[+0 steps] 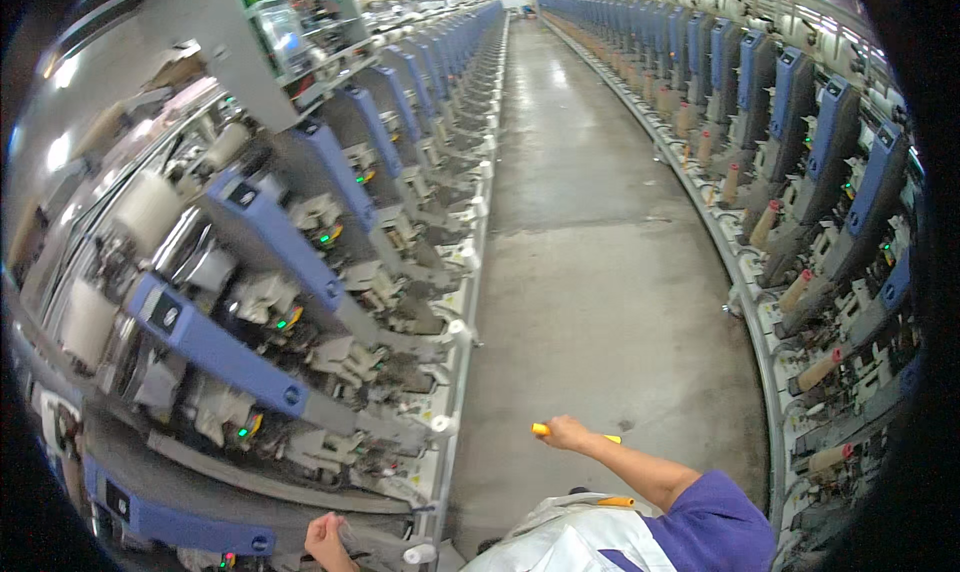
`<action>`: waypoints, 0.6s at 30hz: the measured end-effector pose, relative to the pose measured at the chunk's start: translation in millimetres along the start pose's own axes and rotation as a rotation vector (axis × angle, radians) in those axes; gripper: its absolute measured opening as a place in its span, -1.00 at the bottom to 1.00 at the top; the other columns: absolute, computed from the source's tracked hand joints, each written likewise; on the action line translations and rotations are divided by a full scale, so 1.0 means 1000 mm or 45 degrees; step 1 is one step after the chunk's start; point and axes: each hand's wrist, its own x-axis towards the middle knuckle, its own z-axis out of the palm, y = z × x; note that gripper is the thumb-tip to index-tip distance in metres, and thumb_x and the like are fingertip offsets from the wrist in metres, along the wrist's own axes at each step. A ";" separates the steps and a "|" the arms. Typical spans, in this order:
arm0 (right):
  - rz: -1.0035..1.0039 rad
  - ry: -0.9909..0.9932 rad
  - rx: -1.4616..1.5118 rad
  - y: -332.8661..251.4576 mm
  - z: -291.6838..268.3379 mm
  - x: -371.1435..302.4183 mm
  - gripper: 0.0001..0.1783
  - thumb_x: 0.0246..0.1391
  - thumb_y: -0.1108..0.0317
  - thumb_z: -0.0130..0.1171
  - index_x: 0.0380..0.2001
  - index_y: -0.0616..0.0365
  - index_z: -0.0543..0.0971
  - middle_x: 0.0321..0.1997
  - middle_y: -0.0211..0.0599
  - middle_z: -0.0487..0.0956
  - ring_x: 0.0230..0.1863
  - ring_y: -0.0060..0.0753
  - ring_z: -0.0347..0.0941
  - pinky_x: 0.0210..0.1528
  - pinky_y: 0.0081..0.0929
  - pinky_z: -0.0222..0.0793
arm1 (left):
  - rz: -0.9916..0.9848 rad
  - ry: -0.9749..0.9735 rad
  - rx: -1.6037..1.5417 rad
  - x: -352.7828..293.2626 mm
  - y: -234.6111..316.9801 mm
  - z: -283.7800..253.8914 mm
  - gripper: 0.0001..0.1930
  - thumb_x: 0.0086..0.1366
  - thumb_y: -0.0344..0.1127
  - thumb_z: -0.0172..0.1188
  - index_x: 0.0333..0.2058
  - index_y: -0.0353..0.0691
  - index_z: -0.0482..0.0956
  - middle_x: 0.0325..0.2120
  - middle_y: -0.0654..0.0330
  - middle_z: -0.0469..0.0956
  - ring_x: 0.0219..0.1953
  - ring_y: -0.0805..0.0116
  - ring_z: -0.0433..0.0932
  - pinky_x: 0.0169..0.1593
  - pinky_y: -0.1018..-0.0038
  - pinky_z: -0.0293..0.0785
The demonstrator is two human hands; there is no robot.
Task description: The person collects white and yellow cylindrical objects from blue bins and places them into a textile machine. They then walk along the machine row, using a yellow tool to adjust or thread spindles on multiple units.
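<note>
My right hand (pixel 567 433) is closed around a slim yellow stick-like thing (pixel 541 429), whose ends stick out on both sides of the fist. It is held out over the aisle floor, in front of my body. Low at the left, my left hand (pixel 325 540) is beside the near machine row, its fingers curled together. A pale, wispy patch shows by those fingers, but I cannot make out what they hold. An orange-yellow piece (pixel 615 501) lies against the white apron (pixel 575 542) at my waist.
Winding machines with blue panels (pixel 215 342) line the left side, with white yarn packages (pixel 148 212) on top. A second row with blue panels (pixel 835 122) and upright cones (pixel 765 224) runs along the right. Between their metal rails, a grey floor (pixel 590 282) stretches far ahead.
</note>
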 end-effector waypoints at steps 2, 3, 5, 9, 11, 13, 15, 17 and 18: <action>0.076 0.073 0.238 0.062 -0.043 0.014 -0.55 0.07 -0.10 0.13 -0.32 0.09 0.64 -0.46 -0.14 0.64 -0.36 -0.06 0.59 -0.27 -0.14 0.49 | 0.086 -0.121 -0.047 0.017 0.004 0.077 -0.93 0.19 -0.64 0.12 -0.34 -0.43 0.54 -0.38 0.04 0.61 -0.40 0.39 0.59 -0.33 0.54 0.49; 0.118 0.132 0.356 0.095 -0.059 0.025 -0.55 0.07 -0.10 0.13 -0.33 0.08 0.64 -0.46 -0.16 0.64 -0.37 -0.08 0.59 -0.27 -0.16 0.50 | 0.021 -0.118 -0.001 0.024 0.013 0.113 -0.96 0.20 -0.56 0.17 -0.36 -0.39 0.56 -0.47 0.12 0.57 -0.48 0.43 0.51 -0.39 0.53 0.43; 0.399 0.101 0.469 0.178 -0.073 0.049 -0.57 0.06 -0.09 0.12 -0.33 0.06 0.64 -0.45 -0.22 0.64 -0.35 -0.13 0.59 -0.24 -0.19 0.48 | -0.089 -0.156 0.088 0.030 0.040 0.186 -0.91 0.22 -0.41 0.25 -0.42 -0.30 0.59 -0.63 0.29 0.48 -0.62 0.52 0.36 -0.52 0.53 0.32; 0.815 0.321 0.519 0.382 -0.036 0.075 -0.53 0.02 -0.09 0.12 -0.28 0.11 0.60 -0.33 -0.12 0.64 -0.24 -0.11 0.58 -0.22 -0.17 0.46 | 0.201 -0.348 0.319 0.064 0.081 0.333 -0.88 0.28 -0.43 0.16 -0.41 -0.33 0.60 -0.70 0.16 0.46 -0.60 0.33 0.41 -0.47 0.40 0.41; 1.239 0.486 0.860 0.476 -0.009 0.032 -0.46 0.03 -0.14 0.08 -0.23 0.16 0.58 -0.29 -0.05 0.63 -0.23 -0.14 0.56 -0.22 -0.17 0.45 | 0.290 -0.455 0.322 0.097 0.077 0.407 -0.85 0.32 -0.40 0.13 -0.38 -0.36 0.59 -0.64 0.10 0.49 -0.55 0.27 0.43 -0.42 0.37 0.43; 1.800 0.569 0.876 0.540 0.003 -0.040 -0.50 0.04 -0.04 0.16 -0.22 0.22 0.58 -0.37 -0.11 0.63 -0.36 -0.15 0.56 -0.31 -0.21 0.44 | 0.294 -0.562 0.206 0.145 0.064 0.498 -0.90 0.27 -0.47 0.13 -0.35 -0.41 0.58 -0.56 0.07 0.53 -0.47 0.27 0.50 -0.36 0.41 0.47; 2.036 1.093 1.022 0.554 -0.003 -0.112 -0.66 0.01 0.22 0.22 -0.20 0.22 0.58 -0.36 -0.10 0.63 -0.34 -0.17 0.58 -0.31 -0.22 0.44 | 0.199 -0.655 -0.027 0.194 0.063 0.597 -0.90 0.15 -0.64 0.16 -0.32 -0.46 0.55 -0.46 0.07 0.60 -0.36 0.35 0.62 -0.30 0.54 0.51; 2.333 1.118 0.839 0.539 -0.031 -0.168 -0.68 0.01 0.27 0.21 -0.21 0.27 0.57 -0.37 -0.12 0.63 -0.31 -0.19 0.57 -0.28 -0.23 0.44 | 0.133 -0.768 -0.005 0.219 0.076 0.696 -0.85 0.06 -0.60 0.23 -0.34 -0.45 0.56 -0.54 0.14 0.60 -0.40 0.40 0.63 -0.31 0.54 0.53; 2.324 1.268 0.944 0.533 -0.050 -0.172 -0.67 0.00 0.26 0.21 -0.21 0.27 0.57 -0.36 -0.12 0.63 -0.31 -0.18 0.57 -0.28 -0.22 0.44 | 0.183 -0.822 -0.005 0.225 0.092 0.753 -0.87 0.04 -0.56 0.25 -0.38 -0.42 0.58 -0.53 0.15 0.62 -0.42 0.44 0.62 -0.35 0.57 0.51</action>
